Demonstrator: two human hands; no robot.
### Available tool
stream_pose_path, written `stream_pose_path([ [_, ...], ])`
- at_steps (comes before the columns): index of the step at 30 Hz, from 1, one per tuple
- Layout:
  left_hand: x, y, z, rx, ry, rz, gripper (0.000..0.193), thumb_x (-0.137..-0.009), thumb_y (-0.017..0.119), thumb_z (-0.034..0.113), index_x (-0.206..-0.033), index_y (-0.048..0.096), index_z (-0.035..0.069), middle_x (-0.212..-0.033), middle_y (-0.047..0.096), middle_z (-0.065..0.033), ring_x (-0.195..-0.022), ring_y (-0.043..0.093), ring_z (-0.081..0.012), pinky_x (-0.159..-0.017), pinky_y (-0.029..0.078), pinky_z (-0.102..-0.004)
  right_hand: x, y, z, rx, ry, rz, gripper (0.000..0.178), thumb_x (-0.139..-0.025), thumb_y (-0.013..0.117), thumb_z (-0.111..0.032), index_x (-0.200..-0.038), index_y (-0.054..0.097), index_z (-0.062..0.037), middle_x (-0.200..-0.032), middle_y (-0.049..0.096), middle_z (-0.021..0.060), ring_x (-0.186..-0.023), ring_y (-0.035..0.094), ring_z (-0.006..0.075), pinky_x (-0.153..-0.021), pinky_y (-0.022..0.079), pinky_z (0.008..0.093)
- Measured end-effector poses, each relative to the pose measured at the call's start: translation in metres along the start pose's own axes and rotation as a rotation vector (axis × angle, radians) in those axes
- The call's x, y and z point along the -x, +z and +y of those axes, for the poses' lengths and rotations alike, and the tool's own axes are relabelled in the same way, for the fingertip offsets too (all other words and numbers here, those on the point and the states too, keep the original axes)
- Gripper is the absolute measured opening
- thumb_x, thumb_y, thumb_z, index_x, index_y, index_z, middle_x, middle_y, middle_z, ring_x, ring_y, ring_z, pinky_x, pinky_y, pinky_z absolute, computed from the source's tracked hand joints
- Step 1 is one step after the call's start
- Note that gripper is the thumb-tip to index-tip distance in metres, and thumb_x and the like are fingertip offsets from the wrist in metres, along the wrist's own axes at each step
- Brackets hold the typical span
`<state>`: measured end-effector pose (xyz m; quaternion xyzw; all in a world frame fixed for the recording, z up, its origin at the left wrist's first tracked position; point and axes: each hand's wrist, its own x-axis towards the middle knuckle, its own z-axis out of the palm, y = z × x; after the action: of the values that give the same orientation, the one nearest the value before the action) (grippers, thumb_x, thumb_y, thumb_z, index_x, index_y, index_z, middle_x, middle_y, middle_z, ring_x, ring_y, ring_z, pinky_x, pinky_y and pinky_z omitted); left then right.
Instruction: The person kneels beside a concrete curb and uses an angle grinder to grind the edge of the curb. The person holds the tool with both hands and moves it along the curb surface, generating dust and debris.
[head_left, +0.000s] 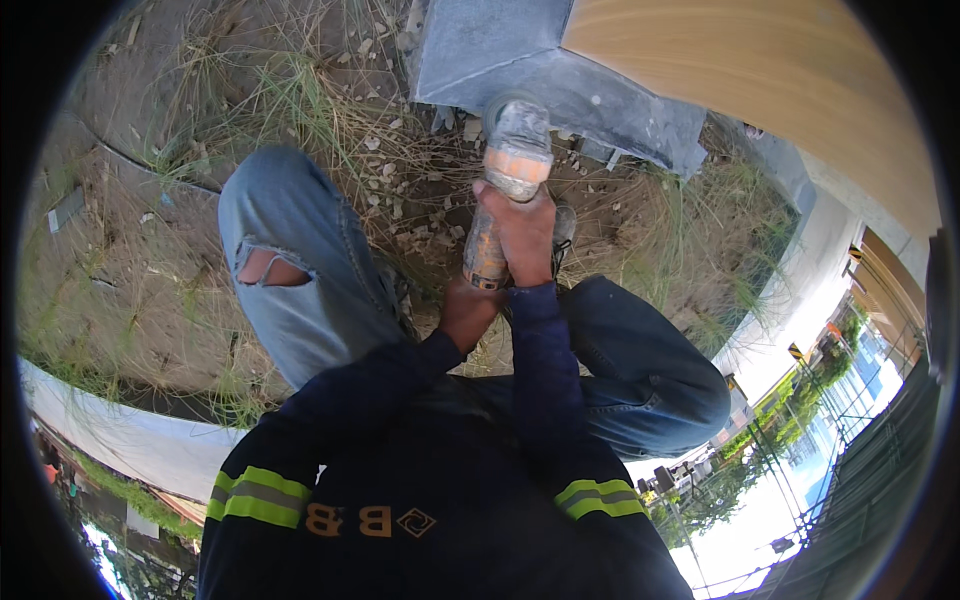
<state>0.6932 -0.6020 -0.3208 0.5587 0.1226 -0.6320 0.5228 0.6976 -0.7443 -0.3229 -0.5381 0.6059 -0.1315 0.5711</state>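
Well, both hands [526,236] around grinder [517,165].

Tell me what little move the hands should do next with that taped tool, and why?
Probably ease the taped tool slightly right along the lower edge of the grey slab: the right hand grips it behind its front end, the left hand holds its rear, its front end sits at that edge, and more edge stretches rightward.
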Motion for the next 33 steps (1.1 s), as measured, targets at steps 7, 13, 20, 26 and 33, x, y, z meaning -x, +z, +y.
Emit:
stream_pose_path([
  [7, 0.004, 0.006, 0.006, -0.034, 0.031, -0.02, 0.027, -0.08, 0.08, 0.012, -0.099, 0.066, 0.0, -0.076, 0.065, -0.0034, -0.059, 0.059, -0.0113, -0.052, 0.046, -0.0321, 0.002, -0.005, 0.001, -0.036, -0.024, -0.006, 0.038, -0.083, 0.084, -0.017, -0.113, 0.069, 0.0022, -0.1, 0.072, 0.0053, -0.086, 0.065, 0.012, -0.079, 0.053, 0.0311],
  [13, 0.003, 0.003, 0.015, -0.055, -0.042, -0.015, 0.026, -0.078, 0.079, 0.01, -0.099, 0.067, -0.002, -0.079, 0.067, -0.0051, -0.063, 0.061, -0.0128, -0.057, 0.048, -0.0333, 0.001, -0.003, -0.004, 0.016, -0.007, -0.001, 0.039, -0.083, 0.084, -0.017, -0.114, 0.069, 0.0024, -0.101, 0.072, 0.0054, -0.088, 0.065, 0.012, -0.08, 0.052, 0.0299],
  [20, 0.004, 0.009, 0.015, -0.038, 0.019, 0.035, 0.023, -0.08, 0.08, 0.015, -0.09, 0.068, -0.002, -0.072, 0.066, -0.0063, -0.058, 0.06, -0.0107, -0.051, 0.046, -0.0326, -0.002, -0.002, -0.005, 0.004, 0.005, -0.028, 0.04, -0.083, 0.084, -0.017, -0.115, 0.069, 0.002, -0.102, 0.072, 0.0055, -0.088, 0.065, 0.0124, -0.081, 0.052, 0.0297],
  [26, 0.004, 0.005, 0.005, -0.07, 0.05, -0.021, 0.021, -0.081, 0.08, 0.014, -0.086, 0.068, -0.002, -0.069, 0.065, -0.0042, -0.055, 0.058, -0.0103, -0.05, 0.044, -0.0315, 0.006, -0.008, 0.001, -0.03, 0.011, 0.011, 0.04, -0.083, 0.084, -0.017, -0.115, 0.069, 0.0016, -0.102, 0.072, 0.0052, -0.088, 0.066, 0.0126, -0.081, 0.052, 0.0299],
  [33, 0.0, 0.008, 0.012, -0.057, 0.013, 0.003, 0.021, -0.081, 0.079, 0.012, -0.091, 0.069, -0.004, -0.075, 0.067, -0.0052, -0.059, 0.059, -0.0112, -0.054, 0.046, -0.0325, -0.001, -0.003, -0.005, -0.015, -0.009, -0.03, 0.04, -0.083, 0.084, -0.017, -0.115, 0.069, 0.002, -0.103, 0.072, 0.0051, -0.088, 0.065, 0.0128, -0.081, 0.052, 0.03],
])
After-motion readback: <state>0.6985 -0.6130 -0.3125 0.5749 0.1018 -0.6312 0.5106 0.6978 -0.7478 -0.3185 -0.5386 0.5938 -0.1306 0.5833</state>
